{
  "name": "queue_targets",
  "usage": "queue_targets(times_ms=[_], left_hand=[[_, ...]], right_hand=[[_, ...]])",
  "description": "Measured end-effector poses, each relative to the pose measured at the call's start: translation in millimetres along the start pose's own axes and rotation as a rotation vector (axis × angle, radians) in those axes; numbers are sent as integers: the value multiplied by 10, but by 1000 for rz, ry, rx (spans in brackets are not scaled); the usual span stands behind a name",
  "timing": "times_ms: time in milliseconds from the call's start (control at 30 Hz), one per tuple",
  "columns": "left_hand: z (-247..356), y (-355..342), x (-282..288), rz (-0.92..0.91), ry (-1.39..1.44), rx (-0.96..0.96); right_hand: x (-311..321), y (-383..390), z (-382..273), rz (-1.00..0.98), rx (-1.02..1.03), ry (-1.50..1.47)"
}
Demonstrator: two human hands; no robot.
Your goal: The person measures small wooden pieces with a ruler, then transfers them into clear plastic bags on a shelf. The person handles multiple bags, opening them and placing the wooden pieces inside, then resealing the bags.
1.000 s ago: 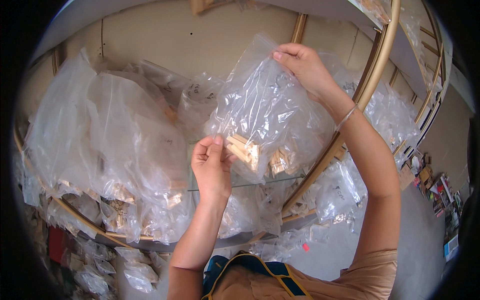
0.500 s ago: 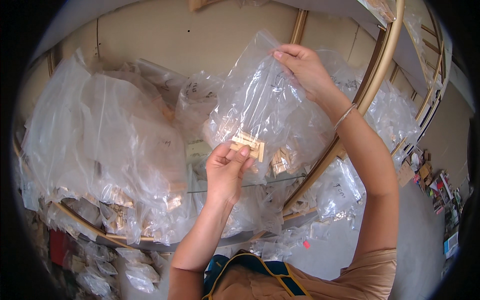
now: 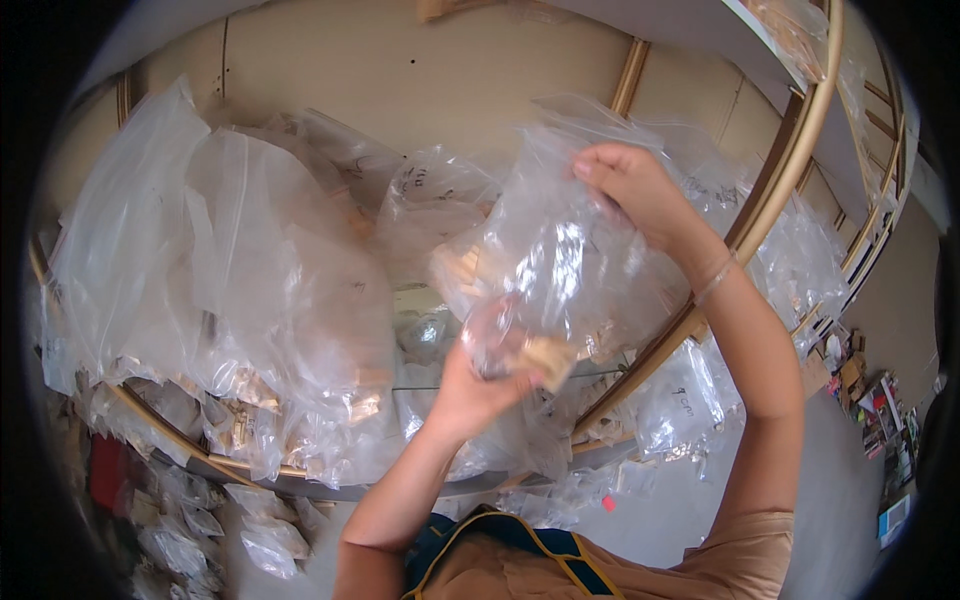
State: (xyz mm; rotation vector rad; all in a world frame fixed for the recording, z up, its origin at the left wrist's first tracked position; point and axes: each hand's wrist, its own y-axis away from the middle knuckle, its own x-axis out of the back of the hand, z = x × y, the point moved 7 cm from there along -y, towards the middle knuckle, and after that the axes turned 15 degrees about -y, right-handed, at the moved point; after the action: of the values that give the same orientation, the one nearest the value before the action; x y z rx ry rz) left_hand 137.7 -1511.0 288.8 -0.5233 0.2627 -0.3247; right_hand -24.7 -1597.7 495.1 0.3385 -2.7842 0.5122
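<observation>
A clear plastic bag hangs in front of the shelf, with small pale wooden pieces gathered in its lower end. My right hand pinches the bag near its upper part, thumb and fingers closed on the film. Below, my left hand curls round the bottom of the bag; its thumb lies by the wooden pieces and its fingers show blurred through the plastic. The bag looks crumpled and slanted between the two hands.
Large clear bags of wooden pieces crowd the shelf at left. A curved gold-coloured rail runs beside my right forearm. Another marked bag lies lower right. More small bags sit on the floor at lower left.
My right hand has moved down and slightly right, and the bag's top has slackened. My left hand has turned and shifted right and lower with the wooden pieces. The view has shifted slightly.
</observation>
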Motion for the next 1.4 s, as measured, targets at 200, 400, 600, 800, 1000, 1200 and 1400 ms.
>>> queue_targets(times_ms=[200, 400, 600, 800, 1000, 1200, 1400], left_hand=[[195, 135, -30, -379, 425, -6], [15, 183, 240, 21, -348, 82], [-92, 162, 637, 212, -658, -114], [-219, 106, 733, 218, -750, -60], [-195, 102, 724, 297, -691, -53], [-183, 102, 725, 326, -727, -100], [-182, 112, 737, 324, -748, -94]], right_hand=[[-787, 470, 214, -505, -68, 46], [-1176, 24, 385, -494, 63, -39], [-801, -1109, 400, 39, 360, 817], [-502, -1842, -2, 281, 123, -180], [-486, -2125, -879, 138, 494, -434], [-537, -2250, -1121, 147, 697, -27], [-587, -2207, -1160, 191, 699, -100]])
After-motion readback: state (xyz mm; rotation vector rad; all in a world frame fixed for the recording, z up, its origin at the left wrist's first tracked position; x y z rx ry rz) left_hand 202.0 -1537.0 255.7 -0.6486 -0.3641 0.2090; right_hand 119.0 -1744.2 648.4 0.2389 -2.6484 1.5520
